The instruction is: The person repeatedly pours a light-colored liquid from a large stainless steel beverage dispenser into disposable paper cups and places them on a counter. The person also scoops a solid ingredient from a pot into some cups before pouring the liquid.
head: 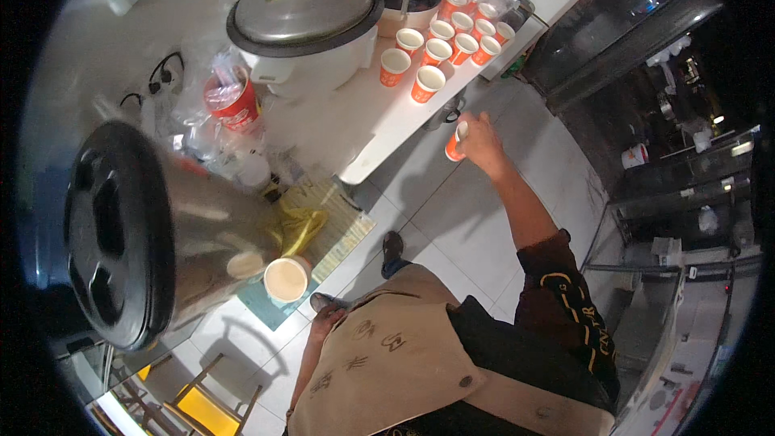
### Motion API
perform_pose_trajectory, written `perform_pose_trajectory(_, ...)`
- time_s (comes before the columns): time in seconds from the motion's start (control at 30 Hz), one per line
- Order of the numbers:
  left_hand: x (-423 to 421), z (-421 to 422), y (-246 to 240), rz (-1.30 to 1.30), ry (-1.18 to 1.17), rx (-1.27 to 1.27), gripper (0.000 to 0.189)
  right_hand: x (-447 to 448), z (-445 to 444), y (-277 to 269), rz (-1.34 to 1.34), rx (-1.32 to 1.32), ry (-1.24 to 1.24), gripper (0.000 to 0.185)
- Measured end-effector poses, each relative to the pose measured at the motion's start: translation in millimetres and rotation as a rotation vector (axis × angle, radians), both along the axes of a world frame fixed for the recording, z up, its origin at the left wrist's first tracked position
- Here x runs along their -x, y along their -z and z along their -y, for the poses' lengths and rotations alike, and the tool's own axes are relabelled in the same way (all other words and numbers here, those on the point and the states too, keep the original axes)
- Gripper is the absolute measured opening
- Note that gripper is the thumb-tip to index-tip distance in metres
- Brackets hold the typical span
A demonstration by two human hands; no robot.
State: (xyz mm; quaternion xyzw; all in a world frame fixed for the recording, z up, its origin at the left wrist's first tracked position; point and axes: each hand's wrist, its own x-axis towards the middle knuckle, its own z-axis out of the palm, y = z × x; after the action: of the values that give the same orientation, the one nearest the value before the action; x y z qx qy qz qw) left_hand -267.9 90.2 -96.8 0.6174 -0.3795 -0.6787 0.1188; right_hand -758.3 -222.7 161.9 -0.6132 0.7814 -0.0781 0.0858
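My right hand (481,144) is out over the floor beyond the counter's edge, with its fingers around an orange and white paper cup (453,149). The cup is tilted and partly hidden by the hand. Low at my side, my left hand (330,317) rests against the tan apron (387,345); its fingers are too small and shaded to read. Several matching cups (428,85) stand upright in a group on the white countertop (387,124). A larger paper cup (286,280) with a pale inside or contents stands beside the tall metal container (206,224).
A lidded rice cooker (303,12) and an open dark pot (412,0) with a handle sticking out stand at the back. Near them are a red paper bucket (233,103), plastic bags and a yellow cloth or bag (300,227). A yellow chair (209,412) stands lower left.
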Motion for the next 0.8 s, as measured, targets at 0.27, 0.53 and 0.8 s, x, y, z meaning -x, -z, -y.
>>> perform_pose_trajectory(0.27, 72, -5, 11, -0.097, -0.288, -0.116, 0.045, 73, 134, 12, 0.015, 0.020, 0.057, 0.055)
perform_pose_trajectory(0.53, 98, 0, -5, -0.155, -0.509, -0.144, 0.057, 82, 189, 27, 0.001, 0.098, 0.005, 0.055)
perform_pose_trajectory(0.8, 100, -6, 7, -0.082, -0.456, -0.140, 0.054, 79, 193, 40, 0.110, 0.094, 0.101, 0.082)
